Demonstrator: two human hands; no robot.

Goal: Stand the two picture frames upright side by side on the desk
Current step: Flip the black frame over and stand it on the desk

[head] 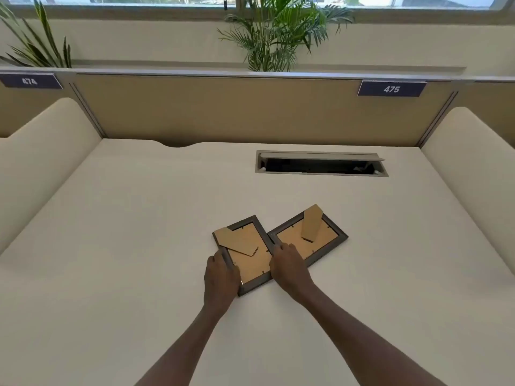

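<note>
Two dark grey picture frames lie face down on the cream desk (139, 246), their brown cardboard backs up. The left frame (248, 254) has its easel flap folded across its back. The right frame (320, 240) has its flap sticking up at the far end, and its near left corner touches the left frame. My left hand (220, 277) grips the left frame's left edge. My right hand (289, 267) is curled over the near left corner of the right frame, where the two frames meet.
An open cable slot (320, 164) is set into the desk at the back right. Tan partition panels (250, 107) and cream side dividers (473, 162) wall the desk. Plants (278, 32) stand behind the partition.
</note>
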